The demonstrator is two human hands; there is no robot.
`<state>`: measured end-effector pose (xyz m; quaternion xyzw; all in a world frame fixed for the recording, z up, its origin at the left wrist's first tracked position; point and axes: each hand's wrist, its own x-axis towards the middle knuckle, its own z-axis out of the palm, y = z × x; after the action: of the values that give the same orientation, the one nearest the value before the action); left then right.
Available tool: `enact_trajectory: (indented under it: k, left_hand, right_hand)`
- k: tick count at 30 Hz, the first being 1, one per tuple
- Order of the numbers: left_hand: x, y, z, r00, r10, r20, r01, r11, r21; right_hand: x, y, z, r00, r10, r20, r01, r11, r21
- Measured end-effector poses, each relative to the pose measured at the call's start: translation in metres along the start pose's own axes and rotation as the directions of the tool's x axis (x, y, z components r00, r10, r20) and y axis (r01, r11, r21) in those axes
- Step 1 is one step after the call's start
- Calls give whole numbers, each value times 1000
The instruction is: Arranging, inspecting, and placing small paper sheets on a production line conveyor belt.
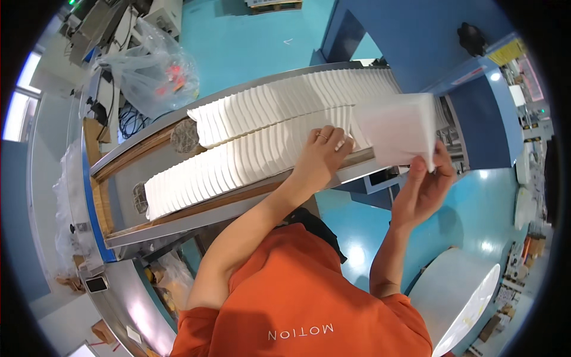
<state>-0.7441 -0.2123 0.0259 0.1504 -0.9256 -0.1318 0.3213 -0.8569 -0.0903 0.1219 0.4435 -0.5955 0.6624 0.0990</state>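
Your long trough [132,174] carries two tightly packed, ridged white rows [238,157]. Over its right end is a squarish white piece [395,128], smooth, faintly pink. Your left hand [324,156] bends its fingers against the nearer row, grip unclear; your right hand [425,190] pinches the piece's lower corner.
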Motion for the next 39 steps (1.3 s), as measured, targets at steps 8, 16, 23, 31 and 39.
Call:
enact_trajectory:
  k: [8,16,23,31,39]
  left_hand:
    - [-12,7,-18,977,-167,-132,65,822,-565]
    - [-117,23,-114,857,-304,416,249,-463,-851]
    - [-156,52,-152,578,-682,448,575,-49,-816]
    - [-186,61,-162,518,-816,257,475,24,-880]
    - [-184,55,-169,476,-783,400,607,-37,-794]
  right_hand:
    - [-13,-29,-26,927,-338,165,363,917,-163]
    - [-53,-45,13,732,-106,673,-54,976,212]
    - [-84,-50,41,629,77,773,-438,857,271]
    - [-94,-58,67,574,34,819,-505,801,321]
    - [-89,-41,57,435,271,859,-720,677,151]
